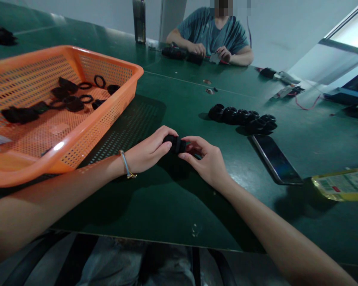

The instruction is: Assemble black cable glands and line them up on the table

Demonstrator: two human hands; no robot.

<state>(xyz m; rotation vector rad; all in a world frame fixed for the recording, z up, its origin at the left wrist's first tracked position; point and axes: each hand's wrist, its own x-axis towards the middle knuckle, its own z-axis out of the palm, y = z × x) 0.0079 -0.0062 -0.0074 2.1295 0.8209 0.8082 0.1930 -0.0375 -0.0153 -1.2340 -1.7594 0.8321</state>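
Near the middle of the view, my left hand [150, 150] and my right hand [207, 159] hold one black ribbed part [176, 144] between them, above the green table. The left fingers grip its left end; the right thumb and fingers pinch its right end. To the left, an orange basket [128, 83] holds several black rings and black pieces. Several black round parts [242, 116] stand in a close group beyond my right hand.
A dark phone [277, 159] lies right of my right hand, with a yellow labelled package [343, 184] beyond it. Across the green table [179, 210] sits a person [214, 33] handling parts beside a power drill [174, 52]. Wired pieces [289, 91] lie at the back right.
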